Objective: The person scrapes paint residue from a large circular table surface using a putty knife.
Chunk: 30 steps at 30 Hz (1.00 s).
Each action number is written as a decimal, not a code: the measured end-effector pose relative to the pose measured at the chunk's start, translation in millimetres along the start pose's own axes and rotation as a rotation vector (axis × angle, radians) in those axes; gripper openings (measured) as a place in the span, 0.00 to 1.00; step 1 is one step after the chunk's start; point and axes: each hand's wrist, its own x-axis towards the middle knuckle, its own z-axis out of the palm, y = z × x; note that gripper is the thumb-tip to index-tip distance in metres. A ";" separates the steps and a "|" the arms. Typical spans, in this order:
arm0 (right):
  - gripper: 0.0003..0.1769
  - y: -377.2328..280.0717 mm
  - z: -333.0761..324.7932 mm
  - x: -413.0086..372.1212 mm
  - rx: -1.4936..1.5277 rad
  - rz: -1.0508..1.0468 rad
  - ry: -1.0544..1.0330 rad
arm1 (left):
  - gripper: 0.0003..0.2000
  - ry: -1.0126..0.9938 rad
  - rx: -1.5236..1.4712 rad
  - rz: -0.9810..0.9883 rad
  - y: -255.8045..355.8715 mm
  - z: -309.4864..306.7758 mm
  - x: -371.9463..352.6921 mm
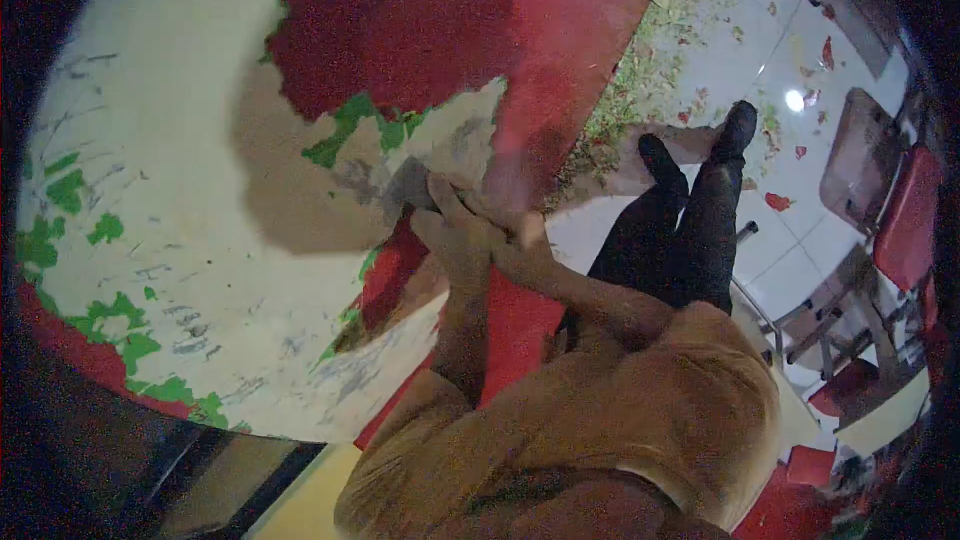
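Observation:
A flat grey scraper-like blade (410,185) rests against the patchy surface at the frame's centre. My left hand (447,228) is closed around its near end, and the handle is hidden. My right hand (518,245) is closed beside it, touching the left hand and seemingly gripping the same tool. Around the blade, the large surface (180,120) shows cream areas, ragged green patches (345,135) and bare red (400,30). Grey scuffs mark the cream area just above the blade.
Green and red flakes (650,80) lie along the red edge on the white tiled floor (790,170). Red-seated chairs (908,220) with metal legs stand at the right. My legs (710,220) extend over the floor, right of the surface.

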 end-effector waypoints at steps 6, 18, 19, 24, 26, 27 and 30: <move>0.20 32.1 6.7 -6.8 0.017 0.139 -0.009 | 0.17 0.051 -0.234 -0.102 16.7 10.1 -1.4; 0.23 15.0 -4.9 13.3 -0.245 -0.222 0.153 | 0.25 0.049 -0.200 0.184 2.0 34.0 35.5; 0.22 20.4 -1.9 13.1 -0.220 -0.258 0.189 | 0.25 0.051 -0.169 0.245 27.7 16.2 34.4; 0.20 33.5 -16.9 14.3 -0.147 -0.100 0.099 | 0.24 -0.075 -0.423 0.000 26.7 19.4 9.8; 0.19 49.9 -25.5 5.0 -0.066 0.039 0.054 | 0.24 0.004 -0.467 -0.161 22.6 40.3 10.3; 0.19 47.6 -26.1 7.1 -0.076 0.079 0.026 | 0.23 0.037 -0.427 -0.235 41.3 32.2 8.2; 0.19 34.8 -36.6 16.6 -0.462 -0.004 -0.037 | 0.23 0.134 -0.243 -0.164 46.2 37.2 7.0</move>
